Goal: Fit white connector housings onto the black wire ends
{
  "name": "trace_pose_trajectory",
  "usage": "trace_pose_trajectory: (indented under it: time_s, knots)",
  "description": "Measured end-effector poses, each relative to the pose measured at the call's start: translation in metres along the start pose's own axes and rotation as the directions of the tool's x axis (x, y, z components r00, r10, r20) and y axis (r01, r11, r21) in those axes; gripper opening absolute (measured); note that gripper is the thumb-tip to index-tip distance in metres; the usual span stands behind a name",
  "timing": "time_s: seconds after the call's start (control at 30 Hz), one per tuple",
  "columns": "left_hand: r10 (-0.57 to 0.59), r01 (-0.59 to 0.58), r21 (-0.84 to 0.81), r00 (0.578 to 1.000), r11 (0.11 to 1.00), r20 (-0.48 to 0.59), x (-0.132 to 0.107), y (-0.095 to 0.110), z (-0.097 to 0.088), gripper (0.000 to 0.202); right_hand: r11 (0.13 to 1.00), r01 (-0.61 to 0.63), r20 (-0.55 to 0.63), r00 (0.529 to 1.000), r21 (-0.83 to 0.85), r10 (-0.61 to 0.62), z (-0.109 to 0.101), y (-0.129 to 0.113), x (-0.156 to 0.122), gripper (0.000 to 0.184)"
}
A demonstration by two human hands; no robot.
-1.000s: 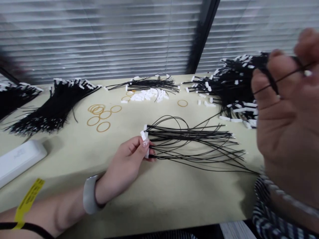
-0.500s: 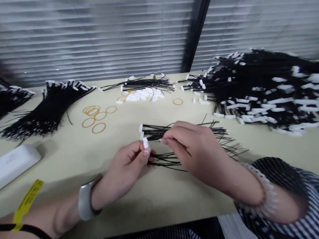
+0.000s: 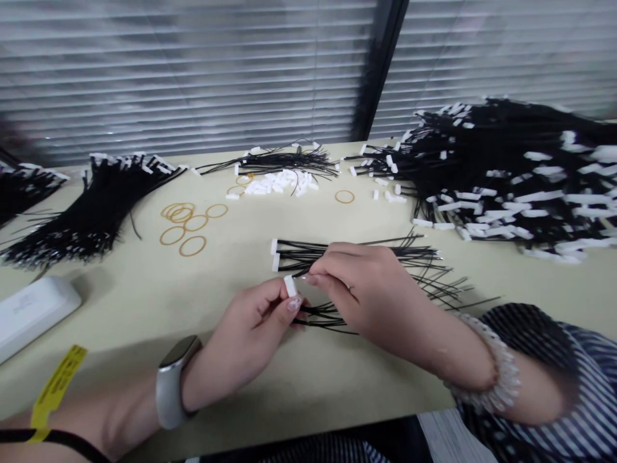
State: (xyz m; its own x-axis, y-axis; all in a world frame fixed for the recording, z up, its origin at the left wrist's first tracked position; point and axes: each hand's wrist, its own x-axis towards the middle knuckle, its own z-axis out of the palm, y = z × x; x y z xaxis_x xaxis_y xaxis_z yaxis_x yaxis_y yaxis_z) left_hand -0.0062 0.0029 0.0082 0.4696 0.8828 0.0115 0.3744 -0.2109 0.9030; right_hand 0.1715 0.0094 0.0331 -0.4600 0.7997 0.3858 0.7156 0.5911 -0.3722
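Note:
My left hand [image 3: 250,334] is shut on a small white plastic connector [image 3: 290,286] whose black wires run out under my fingers. My right hand [image 3: 366,289] lies just to its right, fingertips pinched together close to that connector, apparently on a thin black wire. Beneath both hands spreads a loose bunch of black wires [image 3: 357,254], with white connectors [image 3: 274,254] at its left end. My right palm hides the bunch's middle. A grey smart band [image 3: 171,382] circles my left wrist, and a beaded bracelet [image 3: 486,366] circles my right.
A large heap of white-ended black wires [image 3: 506,173] fills the right of the beige table [image 3: 308,379]. Bundles [image 3: 91,218] lie at left, with rubber bands [image 3: 180,222] nearby. Loose white connectors [image 3: 274,182] lie at the back. A white plastic case [image 3: 33,315] sits at left.
My right hand has come down from the upper right onto the wires beside my left hand, uncovering the heap. My left hand has shifted slightly right, and its connector now stands more upright.

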Motion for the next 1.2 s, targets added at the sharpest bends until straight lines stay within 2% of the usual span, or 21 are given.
trace_pose_trajectory:
  time_s: [0.17, 0.57, 0.73, 0.87, 0.93, 1.0, 1.1, 1.13, 1.2]
  knots:
    - [-0.031, 0.032, -0.018, 0.999, 0.999, 0.011, -0.001, -0.001, 0.000, 0.025, 1.000, -0.003, 0.015, 1.000, 0.027, 0.003, -0.002, -0.001, 0.002, 0.025]
    - [-0.016, 0.015, 0.084, 1.000, 0.996, 0.016, -0.003, 0.003, 0.003, 0.026, 0.991, -0.119, 0.070, 0.991, 0.059, 0.115, -0.004, -0.007, 0.002, 0.022]
    - [0.037, -0.037, 0.044, 0.999, 0.998, 0.004, -0.005, 0.001, 0.003, 0.022, 0.995, -0.074, 0.005, 0.997, 0.070, 0.074, 0.003, -0.008, 0.000, 0.020]
    - [0.028, -0.028, 0.033, 1.000, 0.999, 0.003, -0.004, 0.001, 0.003, 0.022, 0.997, -0.029, -0.036, 0.999, 0.066, 0.031, 0.006, -0.009, -0.001, 0.021]
    - [0.019, -0.019, -0.001, 0.999, 1.000, -0.036, -0.003, 0.002, 0.003, 0.021, 0.996, 0.004, -0.055, 0.999, 0.088, 0.001, 0.002, -0.009, 0.000, 0.020]
    - [-0.008, 0.001, -0.069, 0.995, 0.998, -0.097, -0.001, 0.002, 0.002, 0.020, 0.992, 0.040, -0.134, 0.991, 0.121, -0.023, -0.007, -0.006, 0.002, 0.015]
    - [-0.090, 0.054, -0.185, 0.977, 0.981, -0.194, 0.001, -0.002, 0.001, 0.019, 0.994, -0.048, -0.307, 0.949, 0.094, 0.075, -0.025, 0.008, 0.003, 0.015]
    - [-0.121, 0.070, -0.229, 0.969, 0.971, -0.217, 0.001, -0.004, 0.001, 0.020, 0.992, -0.110, -0.309, 0.943, 0.060, 0.124, -0.030, 0.014, 0.004, 0.020]
    - [-0.176, 0.089, -0.331, 0.954, 0.940, -0.244, 0.002, -0.009, 0.001, 0.022, 0.976, -0.213, -0.157, 0.966, -0.042, 0.204, -0.037, 0.028, 0.004, 0.032]
